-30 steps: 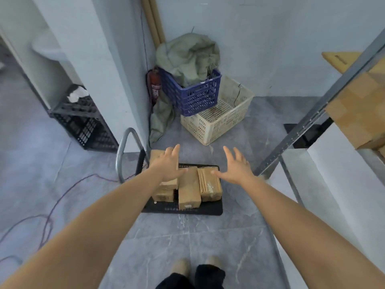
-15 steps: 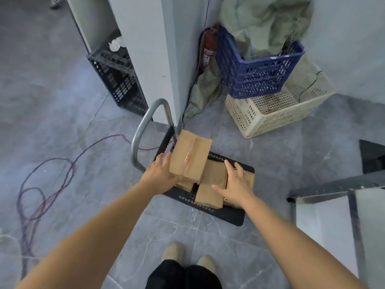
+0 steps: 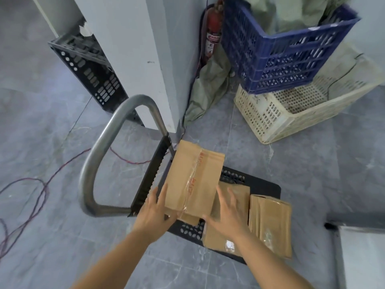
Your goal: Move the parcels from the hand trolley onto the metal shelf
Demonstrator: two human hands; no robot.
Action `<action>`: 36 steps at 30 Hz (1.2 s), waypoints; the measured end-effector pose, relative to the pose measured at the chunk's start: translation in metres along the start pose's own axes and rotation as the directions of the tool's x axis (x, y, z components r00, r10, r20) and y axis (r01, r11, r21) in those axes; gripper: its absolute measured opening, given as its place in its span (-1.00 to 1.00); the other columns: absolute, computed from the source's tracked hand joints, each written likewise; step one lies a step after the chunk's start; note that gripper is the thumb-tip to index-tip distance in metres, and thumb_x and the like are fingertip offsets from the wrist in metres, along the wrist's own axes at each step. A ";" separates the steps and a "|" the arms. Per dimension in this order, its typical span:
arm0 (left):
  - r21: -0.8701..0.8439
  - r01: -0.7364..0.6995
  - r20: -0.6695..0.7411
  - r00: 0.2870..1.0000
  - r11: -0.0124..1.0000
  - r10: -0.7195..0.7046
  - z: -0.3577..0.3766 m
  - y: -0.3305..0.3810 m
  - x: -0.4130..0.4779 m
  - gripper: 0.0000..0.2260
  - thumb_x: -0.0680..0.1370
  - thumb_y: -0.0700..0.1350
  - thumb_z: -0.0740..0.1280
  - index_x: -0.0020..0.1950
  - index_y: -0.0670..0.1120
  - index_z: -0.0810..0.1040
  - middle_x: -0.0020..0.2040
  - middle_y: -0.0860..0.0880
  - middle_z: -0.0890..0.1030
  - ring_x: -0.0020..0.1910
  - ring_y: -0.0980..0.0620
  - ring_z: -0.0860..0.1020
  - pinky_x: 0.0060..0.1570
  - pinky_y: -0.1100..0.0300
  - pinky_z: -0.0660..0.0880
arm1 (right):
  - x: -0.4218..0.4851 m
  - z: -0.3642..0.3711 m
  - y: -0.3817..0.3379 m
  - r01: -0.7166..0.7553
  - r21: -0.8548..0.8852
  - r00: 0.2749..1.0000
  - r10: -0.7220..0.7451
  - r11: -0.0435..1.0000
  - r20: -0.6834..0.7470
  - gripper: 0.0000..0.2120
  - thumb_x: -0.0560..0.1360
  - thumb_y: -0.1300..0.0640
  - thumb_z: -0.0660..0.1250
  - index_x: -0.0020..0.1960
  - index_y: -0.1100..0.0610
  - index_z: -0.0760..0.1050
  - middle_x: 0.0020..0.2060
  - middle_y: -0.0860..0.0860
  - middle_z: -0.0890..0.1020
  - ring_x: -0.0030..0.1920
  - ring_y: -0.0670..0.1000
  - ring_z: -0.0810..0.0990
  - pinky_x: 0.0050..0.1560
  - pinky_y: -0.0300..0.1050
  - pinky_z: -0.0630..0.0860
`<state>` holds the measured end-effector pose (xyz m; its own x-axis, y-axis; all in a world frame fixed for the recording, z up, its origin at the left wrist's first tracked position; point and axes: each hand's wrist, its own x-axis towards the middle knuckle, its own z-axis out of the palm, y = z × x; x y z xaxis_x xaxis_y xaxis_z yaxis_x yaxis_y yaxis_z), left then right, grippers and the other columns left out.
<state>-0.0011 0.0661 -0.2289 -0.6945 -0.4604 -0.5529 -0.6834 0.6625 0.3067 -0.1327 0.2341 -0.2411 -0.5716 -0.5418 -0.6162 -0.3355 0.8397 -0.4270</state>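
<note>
The left hand [image 3: 155,213] is gripping the near left corner of a brown taped parcel [image 3: 193,182], its fingers lying up along the parcel's left side and the thumb tucking under the near edge. The right hand [image 3: 226,217] is lying open just beside the same parcel on its right, fingers spread and pointing away, resting over a second parcel [image 3: 223,240] below; whether its palm is pressing the raised parcel's side cannot be told. The taped parcel is sitting tilted, its near end raised above the others and a strip of clear tape with red lettering running along its length. A third parcel [image 3: 270,224] is lying flat to the right of the second one, touching it, with its outer edge hanging over the platform. All three are sitting on the black perforated platform of the hand trolley [image 3: 260,185], whose curved metal handle [image 3: 98,155] is rising on the left. Beyond the trolley, a white pillar [image 3: 133,59] is standing with a black crate [image 3: 89,69] behind it. To the right, a blue crate [image 3: 287,55] holding a greenish sack is resting on a cream crate [image 3: 291,109], and a red fire extinguisher [image 3: 212,36] is leaning in the corner. A thin cable [image 3: 41,197] is trailing across the grey tiled floor [image 3: 312,163] on the left.
</note>
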 end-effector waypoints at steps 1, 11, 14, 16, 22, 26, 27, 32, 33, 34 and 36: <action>-0.004 0.007 0.011 1.000 1.000 -0.007 0.007 -0.003 0.006 -0.20 0.52 0.27 0.17 0.53 0.04 -0.27 0.55 -0.10 -0.09 0.50 -0.11 0.13 0.40 0.04 0.24 | 0.009 0.003 0.002 -0.009 0.021 1.000 0.009 1.000 0.000 -0.09 0.44 -0.26 0.28 0.49 -0.15 -0.31 0.51 0.10 -0.24 0.52 0.18 -0.13 0.43 0.18 0.13; -0.189 0.114 0.090 0.991 0.975 -0.098 0.030 -0.018 0.079 -0.09 0.46 0.13 0.37 0.53 0.06 -0.24 0.53 -0.10 0.03 0.46 -0.15 0.21 0.38 -0.02 0.29 | 0.058 0.034 0.014 -0.043 0.174 0.996 0.030 0.984 0.079 -0.01 0.45 -0.21 0.29 0.33 -0.21 -0.56 0.52 0.12 -0.23 0.53 0.15 -0.03 0.46 0.10 0.10; -0.252 0.152 0.179 0.978 0.956 -0.108 0.034 -0.015 0.091 0.03 0.38 0.14 0.43 0.51 0.08 -0.33 0.49 -0.05 0.11 0.37 -0.11 0.33 0.27 0.01 0.41 | 0.064 0.039 0.017 -0.076 0.244 0.992 0.048 0.967 0.117 0.07 0.45 -0.11 0.35 0.33 -0.17 -0.60 0.51 0.17 -0.23 0.41 0.13 0.33 0.37 -0.04 0.33; -0.247 0.151 0.174 0.979 0.957 -0.110 0.037 -0.015 0.093 0.08 0.36 0.15 0.45 0.50 0.07 -0.35 0.50 -0.04 0.11 0.37 -0.09 0.35 0.25 0.04 0.42 | 0.067 0.044 0.016 -0.070 0.291 0.993 0.039 0.954 0.111 0.10 0.44 -0.05 0.38 0.30 -0.16 -0.63 0.52 0.14 -0.21 0.32 0.07 0.44 0.23 -0.17 0.42; -0.295 0.144 0.122 0.986 0.945 -0.112 0.035 -0.013 0.092 0.10 0.34 0.06 0.51 0.52 0.02 -0.30 0.49 -0.03 0.18 0.39 -0.05 0.33 0.25 0.11 0.38 | 0.069 0.051 0.010 -0.047 0.411 0.998 0.027 0.910 0.054 0.13 0.41 0.01 0.43 0.40 -0.13 -0.55 0.52 0.03 -0.06 0.38 0.02 0.34 0.30 -0.19 0.32; -0.330 0.119 0.104 0.991 0.936 -0.089 0.027 -0.009 0.083 0.12 0.31 0.05 0.54 0.54 0.02 -0.26 0.47 -0.03 0.24 0.39 -0.04 0.32 0.26 0.13 0.36 | 0.063 0.042 0.007 -0.017 0.435 1.000 0.009 0.900 0.020 0.11 0.40 0.03 0.44 0.41 -0.16 -0.49 0.52 0.01 -0.01 0.41 0.03 0.29 0.35 -0.12 0.29; -0.343 0.117 0.097 0.991 0.932 -0.089 0.024 -0.006 0.081 0.13 0.30 0.05 0.55 0.54 0.02 -0.25 0.46 -0.02 0.24 0.38 -0.04 0.32 0.26 0.12 0.36 | 0.060 0.037 0.005 -0.020 0.438 1.000 0.013 0.899 0.019 0.11 0.41 0.03 0.44 0.42 -0.15 -0.49 0.52 0.00 -0.01 0.40 0.03 0.30 0.34 -0.13 0.29; -0.391 0.074 0.025 0.997 0.917 -0.070 -0.004 0.020 0.061 0.15 0.26 0.07 0.57 0.54 0.04 -0.23 0.46 0.03 0.24 0.41 0.00 0.27 0.30 0.13 0.32 | 0.042 -0.002 -0.005 0.004 0.392 0.998 0.023 0.920 -0.065 0.09 0.39 -0.05 0.44 0.42 -0.18 -0.46 0.46 0.08 0.18 0.31 0.06 0.41 0.28 -0.11 0.36; -0.400 0.061 0.009 0.998 0.915 -0.063 -0.012 0.027 0.056 0.15 0.26 0.07 0.57 0.54 0.04 -0.23 0.46 0.02 0.24 0.41 0.00 0.27 0.31 0.13 0.31 | 0.035 -0.014 -0.007 0.014 0.374 0.995 0.023 0.927 -0.094 0.09 0.39 -0.08 0.43 0.41 -0.20 -0.46 0.45 0.10 0.21 0.31 0.07 0.42 0.28 -0.08 0.39; -0.402 0.044 -0.006 0.999 0.915 -0.050 -0.021 0.035 0.050 0.16 0.26 0.08 0.57 0.54 0.05 -0.23 0.46 0.02 0.24 0.41 0.00 0.27 0.32 0.12 0.30 | 0.028 -0.025 -0.008 0.017 0.346 0.993 0.026 0.938 -0.119 0.08 0.38 -0.11 0.42 0.42 -0.19 -0.46 0.45 0.10 0.21 0.30 0.08 0.43 0.26 -0.06 0.41; -0.396 -0.009 -0.043 0.999 0.918 -0.009 -0.042 0.054 0.036 0.15 0.26 0.08 0.57 0.54 0.06 -0.23 0.46 0.02 0.25 0.41 0.00 0.28 0.35 0.10 0.28 | 0.012 -0.051 -0.012 0.021 0.300 0.985 0.033 0.954 -0.172 0.08 0.38 -0.16 0.41 0.45 -0.15 -0.43 0.46 0.10 0.20 0.31 0.08 0.42 0.23 -0.06 0.42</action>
<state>-0.0718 0.0607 -0.1999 -0.6976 -0.4911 -0.5217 -0.7103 0.3784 0.5935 -0.1739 0.2191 -0.2092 -0.7027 -0.4994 -0.5068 -0.1070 0.7783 -0.6187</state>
